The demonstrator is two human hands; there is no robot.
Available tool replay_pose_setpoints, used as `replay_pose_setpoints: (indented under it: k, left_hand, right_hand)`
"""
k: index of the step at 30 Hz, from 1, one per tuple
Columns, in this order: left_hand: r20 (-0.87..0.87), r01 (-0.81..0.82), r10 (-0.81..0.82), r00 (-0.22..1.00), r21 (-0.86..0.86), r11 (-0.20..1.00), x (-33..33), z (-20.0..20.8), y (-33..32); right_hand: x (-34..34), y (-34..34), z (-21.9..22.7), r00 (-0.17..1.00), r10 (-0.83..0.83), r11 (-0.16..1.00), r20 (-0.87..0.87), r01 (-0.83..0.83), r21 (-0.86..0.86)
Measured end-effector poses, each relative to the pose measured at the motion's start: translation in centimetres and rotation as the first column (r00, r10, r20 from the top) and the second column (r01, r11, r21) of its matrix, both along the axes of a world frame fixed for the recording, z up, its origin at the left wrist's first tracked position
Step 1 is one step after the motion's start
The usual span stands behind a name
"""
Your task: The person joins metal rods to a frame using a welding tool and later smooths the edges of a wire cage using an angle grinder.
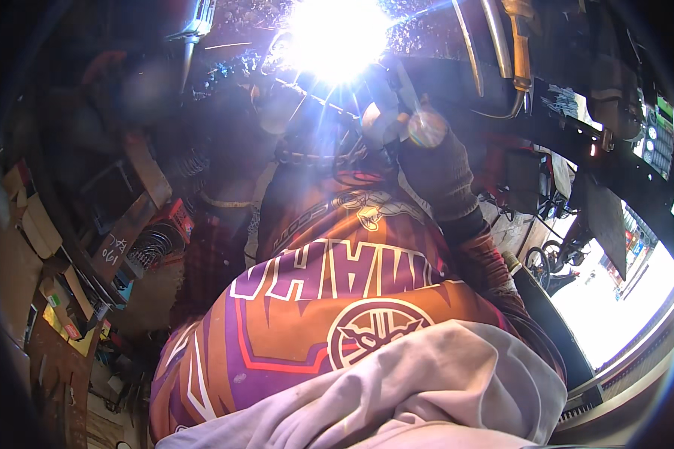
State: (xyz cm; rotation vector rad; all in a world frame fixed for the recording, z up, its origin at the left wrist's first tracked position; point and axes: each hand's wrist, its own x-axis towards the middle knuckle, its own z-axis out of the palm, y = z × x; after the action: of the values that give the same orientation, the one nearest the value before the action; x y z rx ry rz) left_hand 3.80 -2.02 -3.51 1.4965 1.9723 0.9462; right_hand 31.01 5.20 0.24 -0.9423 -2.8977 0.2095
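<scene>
Gloved right hand grips something hidden; welding glare hides left hand.

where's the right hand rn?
Head view, upper centre-right: the gloved right hand is raised just below and right of the bright welding glare, above the orange and purple jersey. What it holds is lost in the glare.

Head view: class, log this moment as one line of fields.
right hand: gloved, raised by arc glare | left hand: not seen | jersey: orange-purple | springs: left shelf
</scene>
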Motion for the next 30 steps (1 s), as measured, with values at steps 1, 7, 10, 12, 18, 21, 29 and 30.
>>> replay_pose_setpoints:
  k: [1,7,10,12,18,21,29,30]
  left_hand:
    - [-0.026,0.014,-0.014,1.0,0.023,1.0,-0.1,-0.2,-0.4]
    - [-0.087,0.014,-0.004,0.996,0.122,0.992,-0.5,-3.3,-0.7]
    - [0.115,-0.06,0.059,0.992,0.007,0.998,-0.1,-3.1,-1.0]
    - [0.153,-0.052,0.051,0.987,0.004,0.999,0.1,-2.7,-0.7]
    - [0.314,-0.012,0.02,0.949,-0.027,1.0,0.3,-2.5,-0.1]
    - [0.346,-0.048,0.058,0.937,-0.038,0.998,0.8,-1.7,0.0]
    - [0.15,0.036,-0.037,0.988,0.009,0.999,0.6,-0.9,0.2]
    - [0.004,0.084,-0.084,0.996,0.036,0.996,0.5,-0.6,0.2]
  right_hand:
    - [0.0,0.2,0.0,0.999,0.037,0.998,-0.039,-0.035,0.057]
    - [1.2,-1.3,-0.7,0.856,-0.511,0.781,-0.085,0.42,-0.463]
    - [1.2,-1.2,-1.0,0.785,-0.611,0.675,-0.099,0.452,-0.583]
    - [1.2,-1.1,-0.8,0.835,-0.539,0.725,-0.11,0.394,-0.564]
    - [-0.1,-0.2,1.1,0.868,-0.491,0.712,-0.071,0.353,-0.608]
    - [-0.3,0.2,1.6,0.874,-0.484,0.665,-0.052,0.329,-0.671]
    - [0.8,-0.2,-0.8,0.867,-0.496,0.703,-0.048,0.368,-0.609]
    - [0.5,-0.2,-0.3,0.849,-0.525,0.68,-0.055,0.38,-0.628]
